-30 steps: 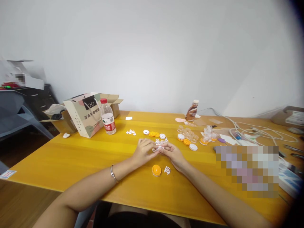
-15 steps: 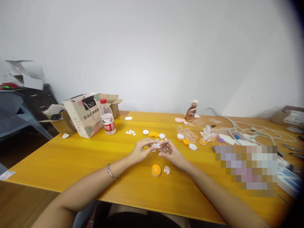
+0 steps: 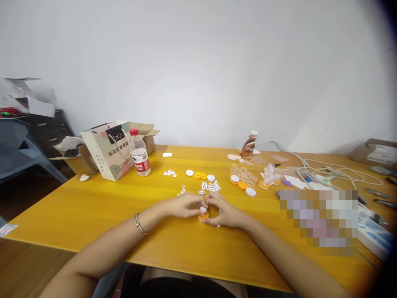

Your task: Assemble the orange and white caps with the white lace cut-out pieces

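Observation:
My left hand pinches a small white plastic piece just above a round orange disc on the table; I cannot tell whether the two touch. Curled around the disc's right side is my right hand, thumb at its near edge and index finger by the white piece. Part of a white ship's-wheel piece shows under my right hand. Beyond my fingers lies a pile of white ship's-wheel pieces. Several tiny white parts lie beyond my left hand.
Farther back are orange discs, white discs, small white caps and clear rings. A water bottle and paper bag stand left. A brown drink bottle and white cables are right.
Both hands have come nearer, from the wheel pile to the orange disc. The white piece is now over the disc, and the pile and tiny parts are uncovered.

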A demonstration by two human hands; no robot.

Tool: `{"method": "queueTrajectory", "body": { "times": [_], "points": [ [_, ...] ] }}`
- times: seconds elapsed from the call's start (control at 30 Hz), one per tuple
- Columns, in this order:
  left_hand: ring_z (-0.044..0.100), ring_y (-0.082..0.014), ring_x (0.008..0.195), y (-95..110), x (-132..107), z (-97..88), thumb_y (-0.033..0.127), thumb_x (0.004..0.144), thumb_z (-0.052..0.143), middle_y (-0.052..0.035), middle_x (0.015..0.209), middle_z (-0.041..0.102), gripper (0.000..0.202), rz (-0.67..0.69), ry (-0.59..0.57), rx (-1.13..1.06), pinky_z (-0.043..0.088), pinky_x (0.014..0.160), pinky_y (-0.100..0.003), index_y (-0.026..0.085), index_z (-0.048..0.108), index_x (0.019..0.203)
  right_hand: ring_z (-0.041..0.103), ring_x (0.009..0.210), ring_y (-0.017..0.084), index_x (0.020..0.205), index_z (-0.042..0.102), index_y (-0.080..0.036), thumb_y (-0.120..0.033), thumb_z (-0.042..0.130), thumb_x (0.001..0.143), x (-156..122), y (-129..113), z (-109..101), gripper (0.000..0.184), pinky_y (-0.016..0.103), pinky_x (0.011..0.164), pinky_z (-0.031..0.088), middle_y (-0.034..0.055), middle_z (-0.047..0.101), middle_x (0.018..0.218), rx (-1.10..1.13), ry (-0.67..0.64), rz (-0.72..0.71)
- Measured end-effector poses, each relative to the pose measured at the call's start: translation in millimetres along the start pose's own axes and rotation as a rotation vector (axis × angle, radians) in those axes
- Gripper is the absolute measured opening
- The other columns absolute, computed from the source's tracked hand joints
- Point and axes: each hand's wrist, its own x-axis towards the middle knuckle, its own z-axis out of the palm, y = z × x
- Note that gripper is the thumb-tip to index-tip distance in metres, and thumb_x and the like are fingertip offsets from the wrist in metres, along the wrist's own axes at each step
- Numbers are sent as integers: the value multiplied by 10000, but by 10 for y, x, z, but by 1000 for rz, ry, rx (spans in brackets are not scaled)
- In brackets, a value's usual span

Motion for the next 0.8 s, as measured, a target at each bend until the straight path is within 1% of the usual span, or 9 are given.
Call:
{"method": "queueTrajectory", "body": {
  "times": [0.2, 0.33, 0.43, 0.53, 0.63, 0.67, 0.7, 0.77, 0.8],
  "points": [
    [572, -123, 847, -18, 2, -1, 261, 813, 498, -63, 914, 621, 145, 30, -44, -10, 422, 788, -233, 144, 555, 877, 445, 892, 174, 750, 540, -200, -352, 632, 670, 3, -1, -6, 195, 295, 820, 354, 10, 471, 854, 16, -13, -8],
    [581, -135, 853, -62, 12, 13, 266, 812, 498, -71, 919, 624, 145, 29, -49, -26, 428, 783, -247, 154, 565, 877, 450, 880, 182, 744, 552, -204, -358, 625, 672, 9, -7, -14, 185, 298, 805, 360, 15, 488, 840, 27, -19, -15],
    [580, -147, 856, -77, 14, 19, 240, 810, 498, -76, 921, 623, 128, 33, -55, -23, 433, 778, -259, 155, 567, 876, 447, 866, 187, 754, 550, -204, -358, 652, 640, 16, -11, -5, 217, 307, 792, 362, 16, 497, 838, 22, -18, -6],
    [573, -150, 867, -40, -3, 6, 221, 816, 483, -80, 929, 620, 135, 59, -76, 11, 433, 779, -262, 158, 572, 896, 449, 817, 179, 749, 532, -196, -360, 683, 599, 28, -2, 19, 269, 301, 751, 370, 9, 505, 809, 22, -30, -4],
    [569, -146, 861, 11, 12, -44, 251, 809, 499, -80, 940, 618, 189, 96, -93, 53, 432, 785, -257, 160, 576, 956, 466, 768, 159, 745, 524, -189, -318, 657, 627, 31, 20, 20, 220, 281, 712, 382, 2, 520, 784, 90, -28, -21],
    [569, -144, 858, 15, 43, -73, 270, 803, 510, -76, 941, 619, 216, 100, -76, 55, 431, 788, -255, 162, 574, 979, 477, 750, 152, 763, 528, -190, -308, 647, 635, 27, 27, 7, 211, 273, 694, 389, -1, 529, 778, 136, -35, -14],
    [569, -141, 852, 8, 95, -107, 291, 802, 513, -72, 940, 619, 240, 94, -31, 55, 431, 788, -252, 163, 571, 997, 488, 723, 144, 790, 531, -192, -303, 641, 638, 20, 31, -12, 218, 265, 670, 397, -5, 536, 770, 192, -47, 4],
    [567, -135, 837, -39, 270, -186, 330, 818, 482, -67, 933, 621, 272, 56, 112, 67, 434, 776, -247, 158, 570, 1010, 502, 655, 126, 842, 530, -196, -307, 637, 638, 0, 29, -62, 255, 246, 608, 406, -15, 546, 744, 307, -83, 58],
    [565, -133, 824, -77, 395, -225, 349, 832, 452, -69, 929, 621, 288, 25, 211, 93, 436, 766, -248, 151, 575, 1000, 503, 624, 117, 857, 529, -198, -312, 639, 634, -10, 22, -88, 273, 237, 580, 405, -20, 548, 730, 360, -106, 82]
  ]
}}
